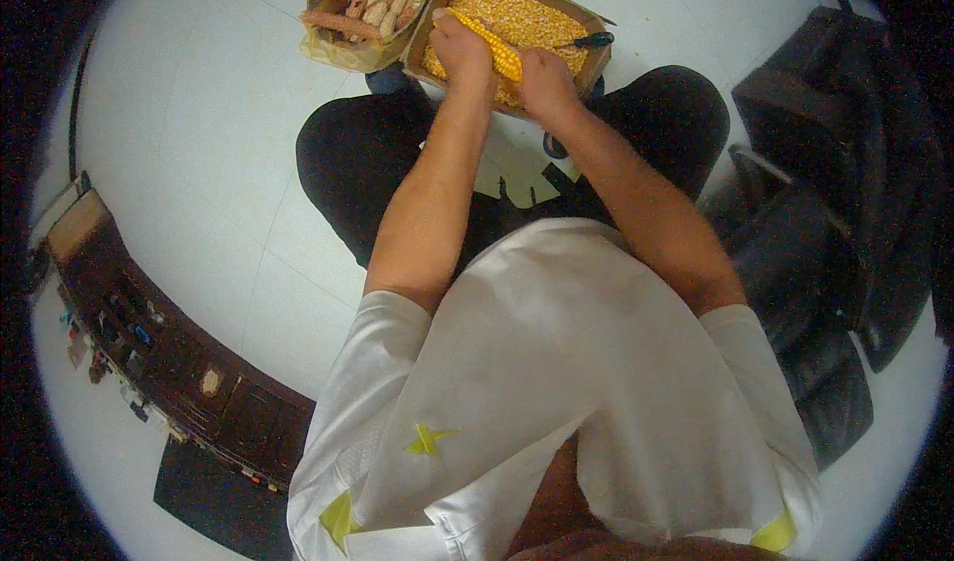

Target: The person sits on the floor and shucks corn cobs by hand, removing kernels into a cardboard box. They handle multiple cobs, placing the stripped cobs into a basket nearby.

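Note:
A yellow ear of corn (493,43), with its rows of kernels still on, slants between my two hands above a cardboard box (601,63). My left hand (463,48) grips its upper end and side. Around the lower end close the fingers of my right hand (548,82); the fingertips are hidden from me. Loose yellow corn kernels (531,15) cover the bottom of the box. To the right of my hands, a screwdriver-like tool with a dark handle (594,40) lies over the kernels, its handle resting near the box's right wall.
Left of the box stands a container lined with yellowish plastic (328,56), holding several bare corncobs (373,2). A dark sofa (812,211) is at the right. A dark wooden cabinet (186,337) with small items curves along the left. Pale floor tiles (216,114) lie between.

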A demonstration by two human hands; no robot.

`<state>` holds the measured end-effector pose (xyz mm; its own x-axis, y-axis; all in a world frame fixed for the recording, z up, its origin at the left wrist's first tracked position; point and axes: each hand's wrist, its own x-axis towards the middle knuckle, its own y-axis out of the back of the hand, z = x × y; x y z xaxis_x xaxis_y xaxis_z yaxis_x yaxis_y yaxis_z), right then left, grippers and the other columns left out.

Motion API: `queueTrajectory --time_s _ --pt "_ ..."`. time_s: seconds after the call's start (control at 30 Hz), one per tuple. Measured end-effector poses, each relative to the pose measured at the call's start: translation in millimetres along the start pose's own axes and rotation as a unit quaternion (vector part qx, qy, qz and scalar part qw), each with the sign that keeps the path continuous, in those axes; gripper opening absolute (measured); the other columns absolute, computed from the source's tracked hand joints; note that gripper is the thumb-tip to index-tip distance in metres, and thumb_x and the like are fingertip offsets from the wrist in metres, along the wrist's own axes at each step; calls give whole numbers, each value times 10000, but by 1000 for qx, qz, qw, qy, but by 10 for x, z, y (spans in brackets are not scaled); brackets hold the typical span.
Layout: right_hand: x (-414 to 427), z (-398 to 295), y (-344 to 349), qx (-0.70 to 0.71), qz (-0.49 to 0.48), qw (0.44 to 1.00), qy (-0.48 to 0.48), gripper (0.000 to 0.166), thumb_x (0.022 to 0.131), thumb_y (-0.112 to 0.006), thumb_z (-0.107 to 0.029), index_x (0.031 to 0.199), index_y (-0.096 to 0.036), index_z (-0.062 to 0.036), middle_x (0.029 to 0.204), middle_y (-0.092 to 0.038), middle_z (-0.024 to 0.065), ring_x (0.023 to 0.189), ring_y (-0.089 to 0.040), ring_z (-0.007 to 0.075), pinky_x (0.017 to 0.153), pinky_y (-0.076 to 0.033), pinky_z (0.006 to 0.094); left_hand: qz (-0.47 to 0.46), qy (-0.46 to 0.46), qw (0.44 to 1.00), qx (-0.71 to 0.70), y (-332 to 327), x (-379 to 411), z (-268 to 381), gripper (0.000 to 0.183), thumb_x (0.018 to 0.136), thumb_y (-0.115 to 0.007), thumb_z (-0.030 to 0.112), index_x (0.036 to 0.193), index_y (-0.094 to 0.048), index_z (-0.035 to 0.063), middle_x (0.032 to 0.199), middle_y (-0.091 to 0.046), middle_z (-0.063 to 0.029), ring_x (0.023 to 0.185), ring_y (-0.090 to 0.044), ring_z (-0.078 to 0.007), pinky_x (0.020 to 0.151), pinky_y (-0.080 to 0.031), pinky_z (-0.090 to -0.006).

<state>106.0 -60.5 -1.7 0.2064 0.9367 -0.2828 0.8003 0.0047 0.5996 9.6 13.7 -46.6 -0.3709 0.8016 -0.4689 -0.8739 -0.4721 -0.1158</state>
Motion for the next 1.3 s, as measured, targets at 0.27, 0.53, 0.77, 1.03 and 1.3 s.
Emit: queueTrajectory --time_s 0.27,0.53,0.77,1.03,1.3 --pt "-40 -274 301 266 -107 934 -216 381 900 -438 -401 926 -509 -27 657 -542 103 529 -515 181 473 -430 309 -9 7 999 -32 5 -66 98 663 945 -306 498 1136 -453 -120 1137 -529 -261 1005 -523 -337 891 -395 -394" --pt "-130 -165 315 215 -89 968 -94 306 923 -479 -326 942 -554 -29 654 -547 54 550 -510 128 485 -415 268 4 21 998 -65 8 -34 36 674 946 -297 497 1195 -422 -117 1188 -511 -251 1049 -518 -319 913 -395 -376" --pt "-144 7 72 71 89 992 62 285 931 -461 -246 928 -579 14 662 -558 103 578 -544 178 567 -444 324 0 46 997 -61 -21 -159 198 669 948 -304 496 1219 -404 -107 1200 -510 -230 1030 -538 -309 893 -420 -368" --pt "-17 153 -85 82 64 994 -40 254 912 -419 -167 909 -579 30 681 -558 118 642 -582 194 542 -458 345 3 31 994 -107 -51 -232 292 601 956 -314 479 1144 -442 -78 1046 -547 -164 869 -555 -235 757 -480 -341" --pt "-52 -76 317 76 34 996 17 322 930 -451 -250 1104 -587 -15 951 -629 152 858 -602 226 779 -469 334 -21 67 985 -155 -37 -197 233 529 962 -309 448 1060 -489 -40 985 -577 -155 828 -582 -219 686 -496 -344"
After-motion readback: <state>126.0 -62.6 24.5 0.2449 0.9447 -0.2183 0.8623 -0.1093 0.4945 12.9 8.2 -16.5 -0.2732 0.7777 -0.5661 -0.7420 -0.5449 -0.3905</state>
